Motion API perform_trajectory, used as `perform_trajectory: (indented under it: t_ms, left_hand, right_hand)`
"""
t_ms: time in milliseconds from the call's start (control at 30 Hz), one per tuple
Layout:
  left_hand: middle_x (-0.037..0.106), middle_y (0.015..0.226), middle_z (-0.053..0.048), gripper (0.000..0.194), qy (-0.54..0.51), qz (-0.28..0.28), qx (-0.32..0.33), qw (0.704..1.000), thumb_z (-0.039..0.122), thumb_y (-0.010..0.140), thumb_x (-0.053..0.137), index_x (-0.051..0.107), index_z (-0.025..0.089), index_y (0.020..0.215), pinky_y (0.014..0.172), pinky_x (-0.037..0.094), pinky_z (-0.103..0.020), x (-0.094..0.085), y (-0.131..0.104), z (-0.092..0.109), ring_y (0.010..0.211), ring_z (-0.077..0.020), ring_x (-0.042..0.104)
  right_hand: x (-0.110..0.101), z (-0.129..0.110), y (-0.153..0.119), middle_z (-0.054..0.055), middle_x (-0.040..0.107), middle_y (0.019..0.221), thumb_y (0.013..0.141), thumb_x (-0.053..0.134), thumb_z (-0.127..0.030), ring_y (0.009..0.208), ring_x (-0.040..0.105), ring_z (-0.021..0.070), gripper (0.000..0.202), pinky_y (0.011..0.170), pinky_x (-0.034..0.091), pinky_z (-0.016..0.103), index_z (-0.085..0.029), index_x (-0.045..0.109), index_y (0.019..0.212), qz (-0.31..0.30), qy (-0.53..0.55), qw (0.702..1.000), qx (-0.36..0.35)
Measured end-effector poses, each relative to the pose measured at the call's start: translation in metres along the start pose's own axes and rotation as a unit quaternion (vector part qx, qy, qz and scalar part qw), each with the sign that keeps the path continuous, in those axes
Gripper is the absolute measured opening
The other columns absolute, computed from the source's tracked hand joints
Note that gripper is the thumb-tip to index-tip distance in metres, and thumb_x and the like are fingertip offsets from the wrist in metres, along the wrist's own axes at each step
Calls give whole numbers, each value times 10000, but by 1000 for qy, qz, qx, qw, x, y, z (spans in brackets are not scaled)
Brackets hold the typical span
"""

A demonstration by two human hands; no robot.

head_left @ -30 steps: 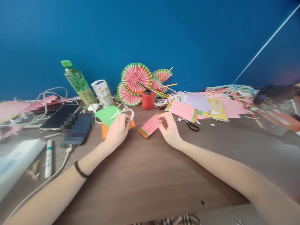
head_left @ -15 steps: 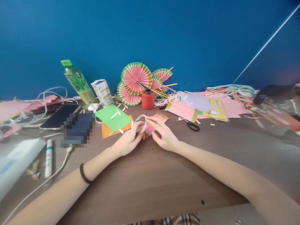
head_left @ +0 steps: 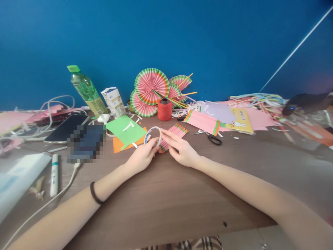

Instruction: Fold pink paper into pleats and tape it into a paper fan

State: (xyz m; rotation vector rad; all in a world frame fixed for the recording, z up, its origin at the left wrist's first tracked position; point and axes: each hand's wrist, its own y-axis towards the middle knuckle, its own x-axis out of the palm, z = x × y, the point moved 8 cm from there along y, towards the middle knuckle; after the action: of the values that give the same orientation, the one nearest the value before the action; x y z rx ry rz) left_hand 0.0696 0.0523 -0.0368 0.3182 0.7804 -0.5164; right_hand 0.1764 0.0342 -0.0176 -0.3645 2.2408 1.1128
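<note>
My left hand is closed on the lower part of a roll of white tape, which stands on edge with its hole toward me. Blue marks show on its inner ring. My right hand reaches in from the other side, its fingers stretched out and their tips at the roll's right rim; the thumb is apart, low over the pleated paper. That pleated pink strip with green and orange ends lies just behind both hands, partly hidden by them.
Scissors, another pleated pink piece and a yellow packet lie to the right. Behind stand a red thread spool and round paper fans. Green paper, a phone, a marker and a bottle are left.
The roll of tape has shifted slightly left and turned, so more of its ring and hole now faces me. Both hands stay almost in place.
</note>
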Motion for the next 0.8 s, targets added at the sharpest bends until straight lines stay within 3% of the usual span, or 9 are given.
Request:
perform_trajectory:
  t_ms: [100,267,367,467,633,800]
  left_hand:
    - [612,777,-17,253,9,13,4,1000,249,874,293,472,196,1045,648,440,-268,-2,0,0,612,-132,528]
    - [591,756,-9,325,9,51,2,999,265,885,286,421,190,1170,667,445,-261,-9,1,-2,647,-134,544]
    - [582,714,3,315,23,62,-8,998,292,889,304,458,184,1141,668,438,-255,-11,1,-3,659,-135,556]
    - [584,678,2,309,60,64,-16,996,350,888,323,537,191,1044,648,430,-260,-12,1,-2,649,-147,560]
    - [645,946,-56,318,58,64,4,996,352,881,338,556,185,1041,754,435,-310,-12,2,3,832,-187,579]
    - [643,873,-55,287,95,61,0,994,283,863,320,587,176,877,752,420,-332,-11,3,4,814,-199,561]
  right_hand:
    - [0,0,0,16,333,1436,814,354,-51,1304,342,160,596,1075,327,372,-276,354,1366,-7,13,1000,1]
    - [-4,-4,0,8,407,1392,803,373,-55,1267,402,173,523,1068,331,400,-289,500,1253,8,45,999,-4]
    - [-9,-1,0,34,472,1343,792,408,-71,1235,444,179,430,1043,362,404,-256,560,1149,33,66,997,31]
    - [-10,4,0,56,517,1301,791,446,-103,1217,466,188,330,1020,380,415,-234,547,1077,40,93,992,74]
    - [-7,15,-3,88,529,1288,828,478,-180,1183,501,183,129,996,394,412,-222,498,948,53,141,981,118]
    - [-10,25,-5,83,596,1205,828,534,-250,1096,569,194,70,940,430,416,-229,476,861,89,128,974,162]
